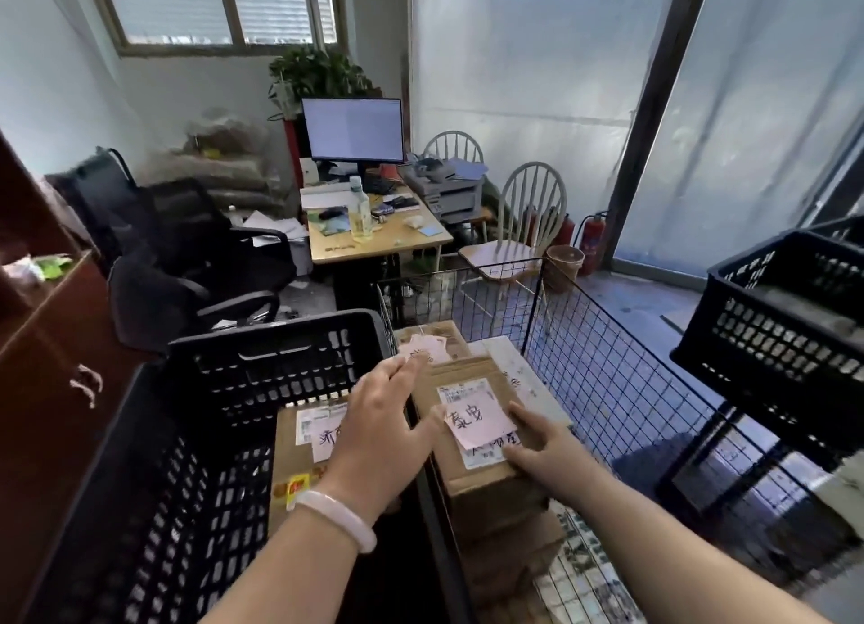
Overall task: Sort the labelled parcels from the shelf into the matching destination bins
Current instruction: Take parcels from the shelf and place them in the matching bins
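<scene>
The parcel (467, 372) sat atop a stack inside the wire bin (608, 380), right of the black crate (224, 389). The left hand (378, 417) pressed nearly straight fingers along its left edge; the right hand (547, 441) gripped its near corner.

We saw a wire-mesh bin (608, 389) right of centre w/ brown cardboard parcels (505, 530) stacked inside. The top parcel (472, 474) bore a pink handwritten label. Just left of it, a black plastic crate (224, 389) held one labelled parcel (294, 464) lying flat. A 2nd black crate (785, 333) sat raised at far right, contents unclear.
</scene>
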A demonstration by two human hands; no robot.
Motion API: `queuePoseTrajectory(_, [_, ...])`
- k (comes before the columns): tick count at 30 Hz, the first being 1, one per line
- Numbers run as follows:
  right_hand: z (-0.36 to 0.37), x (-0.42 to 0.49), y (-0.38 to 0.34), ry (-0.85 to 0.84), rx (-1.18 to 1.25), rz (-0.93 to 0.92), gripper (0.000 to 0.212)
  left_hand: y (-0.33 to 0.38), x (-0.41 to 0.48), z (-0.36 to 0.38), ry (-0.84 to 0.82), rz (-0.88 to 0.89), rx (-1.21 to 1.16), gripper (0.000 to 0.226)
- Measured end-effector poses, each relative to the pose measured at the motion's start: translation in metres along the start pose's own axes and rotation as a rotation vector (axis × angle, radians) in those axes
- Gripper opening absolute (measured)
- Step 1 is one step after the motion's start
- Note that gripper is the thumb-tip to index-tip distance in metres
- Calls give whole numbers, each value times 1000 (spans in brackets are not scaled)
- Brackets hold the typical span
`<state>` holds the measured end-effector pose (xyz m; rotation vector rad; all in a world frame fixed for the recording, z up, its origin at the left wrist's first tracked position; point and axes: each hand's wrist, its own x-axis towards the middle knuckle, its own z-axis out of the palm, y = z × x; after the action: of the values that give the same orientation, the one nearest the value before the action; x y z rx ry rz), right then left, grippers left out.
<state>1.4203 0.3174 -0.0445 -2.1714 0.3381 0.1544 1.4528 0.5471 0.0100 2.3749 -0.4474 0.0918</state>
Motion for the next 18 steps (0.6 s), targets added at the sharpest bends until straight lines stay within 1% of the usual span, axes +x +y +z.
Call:
queuePoseTrajectory(4, [-1, 3, 17, -106, -42, 4, 69, -3, 22, 14, -74, 9, 5, 66])
queuePoseTrajectory(6, [-1, 3, 18, -111, -109, -1, 74, 3, 32, 23, -108, 29, -9, 66])
queuePoseTrajectory(10, [-5, -5, 9, -63, -272, -19, 85, 22, 49, 41, -183, 139, 40, 66])
queuePoseTrajectory(13, [-20, -25, 2, 72, -365, -27, 86, 39, 54, 55, -242, 217, 83, 67])
queuePoseTrajectory(15, [-36, -44, 1, 211, -369, -26, 81, 54, 53, 67, -261, 287, 94, 68])
queuePoseTrajectory(18, [-61, -85, 9, 430, -419, 3, 76, 82, 46, 87, -280, 455, 113, 70])
